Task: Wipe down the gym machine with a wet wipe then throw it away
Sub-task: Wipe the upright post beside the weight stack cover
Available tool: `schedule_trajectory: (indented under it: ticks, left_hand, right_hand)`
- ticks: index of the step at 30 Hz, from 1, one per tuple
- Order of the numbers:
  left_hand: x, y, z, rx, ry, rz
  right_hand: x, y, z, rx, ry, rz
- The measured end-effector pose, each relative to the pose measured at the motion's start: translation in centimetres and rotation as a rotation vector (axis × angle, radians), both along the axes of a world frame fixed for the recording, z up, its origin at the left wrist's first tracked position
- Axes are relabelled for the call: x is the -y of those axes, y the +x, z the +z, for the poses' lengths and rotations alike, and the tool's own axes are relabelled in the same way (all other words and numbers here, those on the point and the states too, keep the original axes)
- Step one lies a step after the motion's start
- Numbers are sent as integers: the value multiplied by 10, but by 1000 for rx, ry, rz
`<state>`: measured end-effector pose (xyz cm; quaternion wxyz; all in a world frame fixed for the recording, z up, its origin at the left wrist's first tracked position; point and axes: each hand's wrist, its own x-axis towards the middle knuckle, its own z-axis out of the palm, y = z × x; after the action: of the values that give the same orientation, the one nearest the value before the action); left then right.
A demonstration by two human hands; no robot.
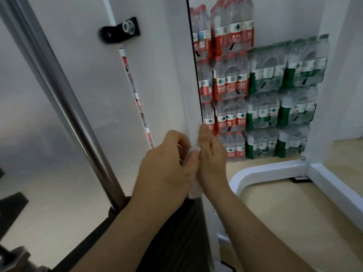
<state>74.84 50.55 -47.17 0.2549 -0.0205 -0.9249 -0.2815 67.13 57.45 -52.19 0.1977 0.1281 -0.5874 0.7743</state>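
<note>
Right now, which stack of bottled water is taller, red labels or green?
The red-label stack, left of the green-label stack: it runs up past the picture's top, while the green one stops well below.

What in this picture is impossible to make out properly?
Wet wipe: head view, mostly covered by the left hand and right hand; whether the right grips it is hidden.
Metal part, bottom-left: blurred, cut off by the frame edge.
Water bottle packs: partly behind the white panel; label print too small.
</note>
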Motion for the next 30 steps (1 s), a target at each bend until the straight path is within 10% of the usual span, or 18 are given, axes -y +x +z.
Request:
schedule_trajectory:
  ticks: [9, 13, 18, 30]
  left_hand:
    - [6, 0, 0, -86, -368, 199]
    - [2, -3, 3, -121, -369, 251]
    - [1, 0, 3, -212, -274, 140]
    - [-20, -1, -23, 430, -827, -177]
  right_hand:
    - [-43, 6, -9, 9, 324, 495]
    - [-48, -4, 0, 52, 574, 350]
    - [-17, -7, 16, -117, 329, 160]
    - [-38, 5, -104, 232, 572, 448]
